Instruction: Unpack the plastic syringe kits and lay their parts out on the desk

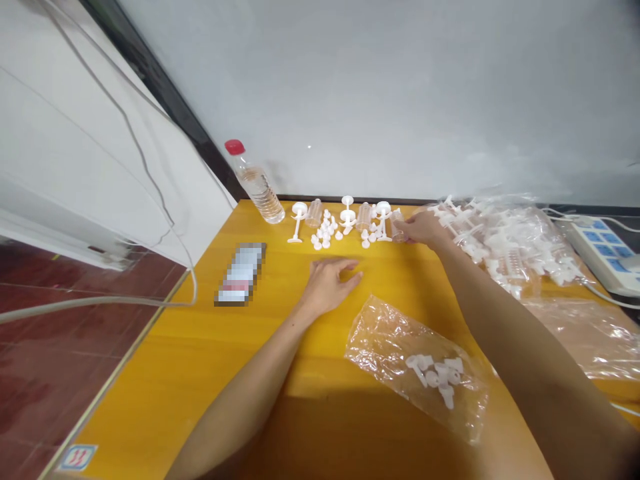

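Cylinder (pixel 397 225) | near tabletop (pixel 280 280) rear edge | right hand (pixel 425 228) gripping | left hand (pixel 326 287) unclosed, space beside

The plungers (pixel 383 209) are white, cylinders (pixel 314 214) clear, tabletop (pixel 200 360) orange-yellow, bottle cap (pixel 235 147) red

With your left hand (pixel 327 285) as the clock's centre, its fingers are loosely curled, thumb apart, over the yellow table (pixel 200 373). Your right hand (pixel 425 228) is at 2 o'clock, fingertips at a clear cylinder (pixel 397 227); whether they grip it is hard to tell. Small white caps (pixel 327 232) cluster at 12, among white disc-ended rods (pixel 383 210). A red-capped bottle (pixel 260 193) stands at 11, and a pixelated flat object (pixel 240 275) lies at 9. At 4 you have a clear bag (pixel 385 340) holding white pieces (pixel 440 375); a fuller bag (pixel 525 243) sits between 2 and 3, just beside a power strip (pixel 603 250).
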